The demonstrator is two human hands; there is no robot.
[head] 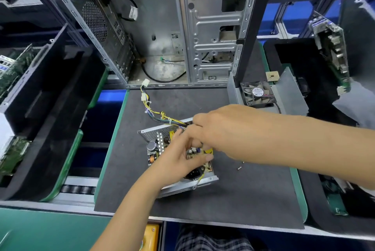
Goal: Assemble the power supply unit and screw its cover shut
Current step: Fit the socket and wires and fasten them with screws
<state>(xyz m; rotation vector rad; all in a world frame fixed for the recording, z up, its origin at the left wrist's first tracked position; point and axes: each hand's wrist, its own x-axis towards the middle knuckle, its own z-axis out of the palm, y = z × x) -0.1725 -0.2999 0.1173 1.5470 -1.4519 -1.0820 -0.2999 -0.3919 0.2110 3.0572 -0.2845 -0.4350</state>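
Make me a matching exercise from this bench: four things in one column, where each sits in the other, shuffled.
Things:
1. small black cooling fan
2. loose silver screw
3. white plastic cable connector
4. open grey metal computer case

Places:
A. on the mat, right of the power supply
B. standing behind the mat
C. far end of the wire bundle
D. between bent grey metal sheets, far right of the mat

Pairs: 1-D, 2-A, 3-C, 4-B

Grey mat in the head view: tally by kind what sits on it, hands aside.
Open power supply: 1
Cover with fan: 1
Loose screws: 2
Cable bundle: 1
Total: 5

Both hands, left and right, are over the supply.
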